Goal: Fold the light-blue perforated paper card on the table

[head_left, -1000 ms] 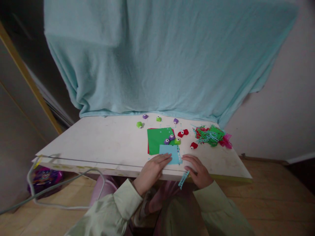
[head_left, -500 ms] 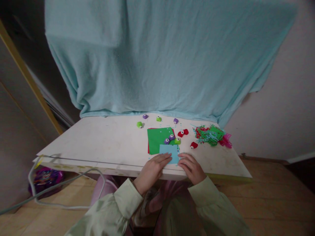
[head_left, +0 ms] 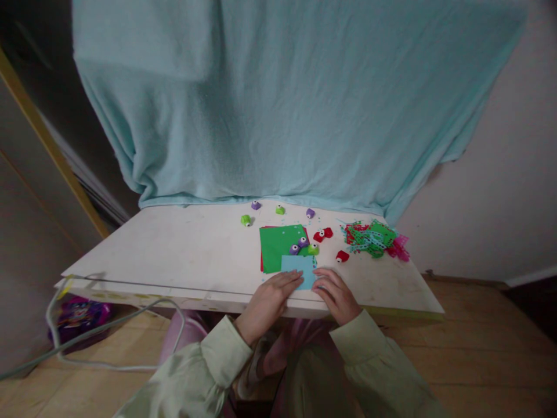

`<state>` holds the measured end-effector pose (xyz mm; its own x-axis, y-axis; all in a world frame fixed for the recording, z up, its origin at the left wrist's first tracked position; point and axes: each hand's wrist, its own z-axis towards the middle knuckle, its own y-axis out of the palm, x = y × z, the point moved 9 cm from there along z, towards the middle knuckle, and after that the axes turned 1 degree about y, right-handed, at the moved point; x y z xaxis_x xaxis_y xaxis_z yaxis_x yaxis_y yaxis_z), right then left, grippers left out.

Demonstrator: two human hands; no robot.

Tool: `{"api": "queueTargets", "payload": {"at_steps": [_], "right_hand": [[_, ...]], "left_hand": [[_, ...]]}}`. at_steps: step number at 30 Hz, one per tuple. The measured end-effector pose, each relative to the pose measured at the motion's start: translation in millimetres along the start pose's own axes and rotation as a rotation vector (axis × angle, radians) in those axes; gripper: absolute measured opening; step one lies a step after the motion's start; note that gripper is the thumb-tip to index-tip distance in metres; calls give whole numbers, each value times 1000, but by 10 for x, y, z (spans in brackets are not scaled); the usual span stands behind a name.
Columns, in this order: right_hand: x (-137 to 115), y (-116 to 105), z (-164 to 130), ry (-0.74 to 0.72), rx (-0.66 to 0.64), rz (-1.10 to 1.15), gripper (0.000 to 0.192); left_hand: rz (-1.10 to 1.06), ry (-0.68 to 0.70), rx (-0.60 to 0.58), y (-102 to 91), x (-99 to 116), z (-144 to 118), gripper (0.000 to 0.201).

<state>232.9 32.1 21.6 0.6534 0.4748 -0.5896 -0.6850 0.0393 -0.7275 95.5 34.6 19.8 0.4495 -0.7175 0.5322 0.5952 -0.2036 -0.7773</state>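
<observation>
At the table's [head_left: 183,255] near edge, both hands lie flat on a light blue paper square [head_left: 299,268]: left hand [head_left: 270,299] with fingers spread on its 8 o'clock corner, right hand [head_left: 335,293] loosely curled at its 4 o'clock side, gripping nothing visible. Bare board stretches toward 9 o'clock. Green paper [head_left: 278,247] lies just beyond at 12 o'clock. Nine small punches sit around it: three purple, three green, three red. Punched scraps [head_left: 374,239] pile at 2 o'clock; a teal cloth [head_left: 278,104] hangs behind.

place: a home craft corner
floor: worn wooden boards [head_left: 478,348]
backdrop: a pale blue cloth [head_left: 278,104] hung behind a white table [head_left: 174,255]
clutter: small paper punches [head_left: 246,220], paper scraps [head_left: 374,239]
</observation>
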Motion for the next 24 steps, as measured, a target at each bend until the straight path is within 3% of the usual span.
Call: {"api": "queueTargets", "payload": {"at_steps": [12, 19, 24], "right_hand": [[247, -271, -163, 44, 32, -20, 14], [158, -471, -241, 55, 80, -95, 15], [289, -648, -306, 218, 89, -101, 18]], "left_hand": [[-3, 1, 3, 7, -12, -5, 81], [-16, -1, 16, -23, 5, 9, 66], [-14, 15, 32, -12, -4, 6, 68]]}}
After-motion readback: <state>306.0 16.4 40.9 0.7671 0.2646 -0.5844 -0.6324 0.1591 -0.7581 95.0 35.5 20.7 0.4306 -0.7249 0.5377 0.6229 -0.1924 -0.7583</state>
